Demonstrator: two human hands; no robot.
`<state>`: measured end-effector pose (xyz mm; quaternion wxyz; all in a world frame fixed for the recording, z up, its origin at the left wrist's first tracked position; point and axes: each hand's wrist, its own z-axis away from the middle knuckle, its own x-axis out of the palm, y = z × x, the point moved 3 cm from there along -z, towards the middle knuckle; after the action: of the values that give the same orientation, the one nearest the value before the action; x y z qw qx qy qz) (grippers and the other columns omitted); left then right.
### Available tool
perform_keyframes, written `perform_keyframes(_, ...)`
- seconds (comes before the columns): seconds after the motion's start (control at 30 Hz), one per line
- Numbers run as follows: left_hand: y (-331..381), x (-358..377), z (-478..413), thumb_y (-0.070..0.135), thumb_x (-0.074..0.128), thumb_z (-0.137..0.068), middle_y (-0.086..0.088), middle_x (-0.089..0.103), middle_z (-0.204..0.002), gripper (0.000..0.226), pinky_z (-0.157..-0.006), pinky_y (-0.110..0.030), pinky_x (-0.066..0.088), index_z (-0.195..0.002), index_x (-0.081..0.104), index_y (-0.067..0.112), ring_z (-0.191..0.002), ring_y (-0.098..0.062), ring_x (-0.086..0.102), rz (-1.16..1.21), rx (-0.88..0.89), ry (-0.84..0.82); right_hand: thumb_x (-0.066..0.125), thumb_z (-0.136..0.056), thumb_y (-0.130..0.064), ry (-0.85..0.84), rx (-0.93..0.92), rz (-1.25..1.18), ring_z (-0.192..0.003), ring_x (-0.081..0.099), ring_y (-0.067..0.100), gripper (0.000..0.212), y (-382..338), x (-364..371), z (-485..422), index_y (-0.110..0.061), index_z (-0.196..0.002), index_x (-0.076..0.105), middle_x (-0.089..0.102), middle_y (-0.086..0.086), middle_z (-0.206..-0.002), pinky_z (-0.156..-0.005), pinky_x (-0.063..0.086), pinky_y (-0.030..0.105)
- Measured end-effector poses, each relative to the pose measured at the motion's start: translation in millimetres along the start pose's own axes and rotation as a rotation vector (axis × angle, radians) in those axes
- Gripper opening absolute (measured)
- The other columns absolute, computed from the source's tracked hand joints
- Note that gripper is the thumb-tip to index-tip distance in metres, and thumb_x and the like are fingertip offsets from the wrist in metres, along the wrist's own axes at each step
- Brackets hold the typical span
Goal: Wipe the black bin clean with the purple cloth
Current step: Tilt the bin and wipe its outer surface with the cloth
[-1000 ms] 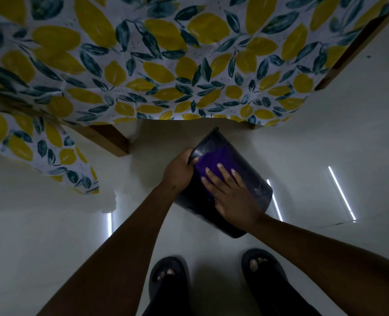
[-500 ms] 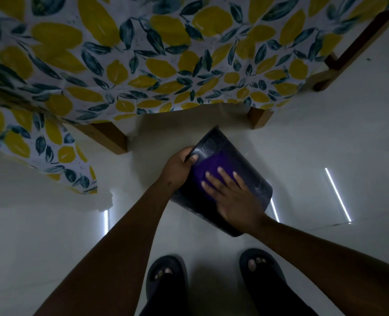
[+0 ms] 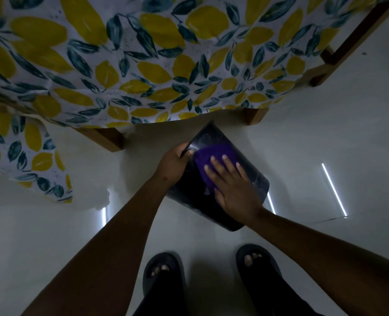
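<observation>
The black bin [image 3: 255,176] is tilted over above the pale floor, its side wall turned up toward me. My left hand [image 3: 172,166] grips its rim at the left edge. The purple cloth [image 3: 208,156] lies flat on the bin's upper wall. My right hand [image 3: 231,185] presses down on the cloth with its fingers spread, covering the cloth's lower part. Faint smears show on the bin's shiny surface around the cloth.
A table draped in a lemon-and-leaf cloth [image 3: 143,65] stands just behind the bin, with wooden legs [image 3: 107,139] at left and another wooden leg [image 3: 255,115] at right. My two feet in dark sandals [image 3: 164,272] stand below the bin. Light strips reflect on the floor [image 3: 332,188].
My right hand has slid the purple cloth slightly up the bin wall. The bin stays gripped by my left hand, and the view has shifted a little.
</observation>
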<state>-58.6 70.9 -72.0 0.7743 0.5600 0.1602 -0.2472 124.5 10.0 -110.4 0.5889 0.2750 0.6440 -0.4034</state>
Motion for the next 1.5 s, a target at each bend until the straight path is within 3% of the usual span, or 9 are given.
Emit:
perform_keyframes(0.13, -3.4, -0.1, 0.9, 0.027, 0.046, -0.097, -0.004, 0.065, -0.105, 0.027, -0.084, -0.025, 0.042, -0.118, 0.059, 0.017, -0.100, -0.019, 0.060, -0.001, -0.043, 0.010, 0.046, -0.092, -0.027, 0.012, 0.231, -0.139, -0.149, 0.009, 0.024, 0.072, 29.4, 2.1, 15.9, -0.024, -0.153, 0.007, 0.016, 0.004, -0.161, -0.118, 0.022, 0.047)
perform_keyframes(0.27, -4.7, 2.2, 2.7, 0.031, 0.044, -0.097, -0.006, 0.067, -0.105, 0.028, -0.090, -0.036, 0.050, -0.118, 0.059, 0.021, -0.099, -0.022, 0.062, -0.028, -0.042, 0.043, 0.042, -0.090, -0.034, -0.055, -0.024, 0.079, -0.148, 0.007, 0.031, 0.072, 27.7, 17.3, 58.4, -0.022, -0.154, 0.011, 0.011, 0.006, -0.162, -0.116, 0.018, 0.052)
perform_keyframes(0.37, 2.4, 2.0, -4.1, 0.030, 0.044, -0.097, -0.008, 0.068, -0.108, 0.030, -0.090, -0.035, 0.047, -0.120, 0.059, 0.018, -0.100, -0.023, 0.062, -0.067, -0.022, 0.030, 0.042, -0.088, -0.034, -0.045, -0.073, 0.112, -0.148, 0.010, 0.034, 0.072, 19.9, 13.7, 51.4, -0.023, -0.153, 0.014, 0.013, 0.006, -0.161, -0.114, 0.020, 0.053)
perform_keyframes(0.57, 11.7, -16.3, -13.2, 0.025, 0.051, -0.095, -0.013, 0.066, -0.113, 0.030, -0.082, -0.025, 0.040, -0.119, 0.059, 0.008, -0.101, -0.021, 0.059, -0.034, -0.014, -0.001, 0.039, -0.091, -0.027, -0.016, 0.075, -0.178, -0.149, 0.009, 0.025, 0.066, 13.0, 4.9, 14.5, -0.023, -0.153, 0.015, 0.016, 0.002, -0.161, -0.115, 0.025, 0.052)
perform_keyframes(0.73, -5.4, -30.7, -0.3, 0.027, 0.054, -0.093, -0.004, 0.064, -0.105, 0.023, -0.078, -0.029, 0.041, -0.111, 0.057, 0.013, -0.096, -0.020, 0.059, -0.111, -0.031, -0.039, 0.038, -0.092, -0.027, 0.051, 0.236, -0.337, -0.143, 0.030, 0.025, 0.057, 37.1, -4.8, -16.6, -0.018, -0.149, 0.030, 0.035, 0.003, -0.154, -0.107, 0.040, 0.048)
perform_keyframes(0.87, -13.6, -23.5, 6.9, 0.030, 0.046, -0.096, 0.000, 0.067, -0.110, 0.024, -0.089, -0.035, 0.049, -0.114, 0.057, 0.020, -0.102, -0.019, 0.062, -0.033, -0.032, 0.019, 0.037, -0.090, -0.030, 0.016, 0.103, -0.135, -0.146, 0.019, 0.028, 0.064, 8.6, 5.1, 9.4, -0.024, -0.151, 0.018, 0.024, 0.003, -0.159, -0.113, 0.031, 0.052)
perform_keyframes(0.97, -12.8, -20.7, 4.8, 0.027, 0.046, -0.095, -0.002, 0.068, -0.112, 0.025, -0.097, -0.042, 0.049, -0.116, 0.059, 0.020, -0.103, -0.019, 0.063, 0.015, -0.030, 0.027, 0.044, -0.084, -0.029, -0.034, -0.081, 0.008, -0.147, 0.015, 0.031, 0.070, -18.5, 11.7, 16.8, -0.027, -0.150, 0.023, 0.019, 0.002, -0.160, -0.115, 0.022, 0.050)
perform_keyframes(1.23, -6.1, -21.5, 1.3, 0.025, 0.043, -0.098, -0.007, 0.065, -0.118, 0.030, -0.093, -0.035, 0.047, -0.123, 0.057, 0.015, -0.106, -0.020, 0.060, -0.005, -0.008, 0.008, 0.035, -0.097, -0.031, -0.033, 0.103, -0.116, -0.149, 0.009, 0.024, 0.062, 3.9, -7.8, -39.7, -0.023, -0.153, 0.010, 0.011, 0.002, -0.162, -0.116, 0.026, 0.048)
perform_keyframes(1.5, -10.1, -18.1, -5.7, 0.028, 0.045, -0.096, -0.006, 0.065, -0.122, 0.033, -0.100, -0.042, 0.047, -0.125, 0.056, 0.019, -0.111, -0.022, 0.060, -0.033, -0.026, 0.036, 0.044, -0.089, -0.033, -0.038, -0.174, 0.110, -0.148, 0.009, 0.030, 0.069, -3.1, 14.6, 18.5, -0.029, -0.152, 0.016, 0.010, 0.001, -0.161, -0.116, 0.020, 0.049)
